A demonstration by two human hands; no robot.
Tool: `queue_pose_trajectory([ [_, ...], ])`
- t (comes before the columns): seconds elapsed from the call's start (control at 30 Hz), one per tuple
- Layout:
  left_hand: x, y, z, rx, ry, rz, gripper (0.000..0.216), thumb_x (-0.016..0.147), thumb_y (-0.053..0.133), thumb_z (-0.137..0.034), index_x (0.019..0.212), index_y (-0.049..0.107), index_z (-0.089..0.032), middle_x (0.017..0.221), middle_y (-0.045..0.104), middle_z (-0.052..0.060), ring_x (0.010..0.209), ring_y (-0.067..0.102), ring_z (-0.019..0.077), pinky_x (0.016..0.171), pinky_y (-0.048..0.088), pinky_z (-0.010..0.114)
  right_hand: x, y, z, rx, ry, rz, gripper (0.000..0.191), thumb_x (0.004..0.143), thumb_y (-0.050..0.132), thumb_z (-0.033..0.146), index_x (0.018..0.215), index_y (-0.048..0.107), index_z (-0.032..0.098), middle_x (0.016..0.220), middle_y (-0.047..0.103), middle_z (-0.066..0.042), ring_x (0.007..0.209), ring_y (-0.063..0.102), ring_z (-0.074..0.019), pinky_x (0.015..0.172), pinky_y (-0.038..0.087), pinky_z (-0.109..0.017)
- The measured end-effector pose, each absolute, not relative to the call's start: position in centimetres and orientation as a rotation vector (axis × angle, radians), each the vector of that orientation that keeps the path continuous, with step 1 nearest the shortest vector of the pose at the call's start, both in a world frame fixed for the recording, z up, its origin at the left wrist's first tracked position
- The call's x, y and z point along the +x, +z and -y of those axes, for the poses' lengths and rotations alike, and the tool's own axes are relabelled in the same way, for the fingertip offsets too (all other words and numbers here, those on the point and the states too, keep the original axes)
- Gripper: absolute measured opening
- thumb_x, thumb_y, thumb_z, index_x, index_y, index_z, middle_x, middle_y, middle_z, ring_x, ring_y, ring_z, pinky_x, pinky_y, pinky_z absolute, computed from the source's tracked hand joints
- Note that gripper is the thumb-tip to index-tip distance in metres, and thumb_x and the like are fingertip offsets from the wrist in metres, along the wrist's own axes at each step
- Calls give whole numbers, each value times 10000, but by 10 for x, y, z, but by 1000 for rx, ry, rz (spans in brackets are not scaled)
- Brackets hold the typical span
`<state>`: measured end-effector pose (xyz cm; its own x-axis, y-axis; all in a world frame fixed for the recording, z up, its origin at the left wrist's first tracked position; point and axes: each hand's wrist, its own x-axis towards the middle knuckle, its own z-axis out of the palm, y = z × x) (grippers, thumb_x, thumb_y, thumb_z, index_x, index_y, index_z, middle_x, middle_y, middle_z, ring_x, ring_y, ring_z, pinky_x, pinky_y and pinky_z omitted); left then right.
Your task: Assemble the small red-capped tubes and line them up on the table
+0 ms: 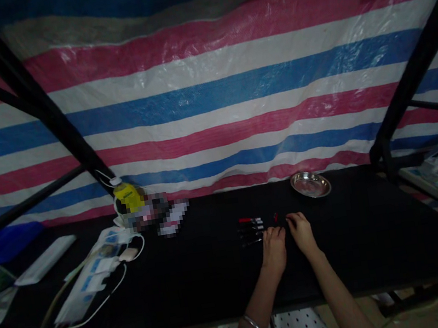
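Observation:
Several slim pieces lie side by side on the black tabletop, including a red one (246,219) at the far side and dark ones (250,229) nearer me; their right ends look silvery. My left hand (274,245) is at the right ends of the nearer pieces, its fingers curled down and drawn together. Close on its right, my right hand (302,231) has thumb and fingers pinched near the table. Whatever either hand holds is hidden or too small to name. A tiny red piece (276,216) lies just beyond the gap between my hands.
A round metal dish (311,185) stands at the back right. Leftward are a yellow-labelled bottle (127,196), a power strip (90,278) with white cables, and a white box (46,260). Black frame posts rise at both sides, before a striped tarp (208,93).

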<state>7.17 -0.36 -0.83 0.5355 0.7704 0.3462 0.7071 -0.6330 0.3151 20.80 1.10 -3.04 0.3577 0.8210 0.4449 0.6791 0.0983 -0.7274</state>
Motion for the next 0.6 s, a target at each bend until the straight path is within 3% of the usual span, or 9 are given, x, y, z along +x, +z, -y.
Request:
queue_pose_trajectory([
  [0.33,72,-3,4,2603,776,-1239,382,839,372,-60,1164,525,-189,1037,619,69,943,558,205,864,434,367,176,-14,-2,-1491,368,874,346,741,544,480,834,592,150,724,626,-67,661,598,-198,655,491,-335],
  [0.6,69,-4,3,2437,1126,-1184,297,899,341,-105,1111,536,-176,1050,630,85,993,586,180,873,471,362,153,-12,5,-1299,438,735,373,702,617,463,868,643,129,874,657,-109,761,621,-203,703,503,-332],
])
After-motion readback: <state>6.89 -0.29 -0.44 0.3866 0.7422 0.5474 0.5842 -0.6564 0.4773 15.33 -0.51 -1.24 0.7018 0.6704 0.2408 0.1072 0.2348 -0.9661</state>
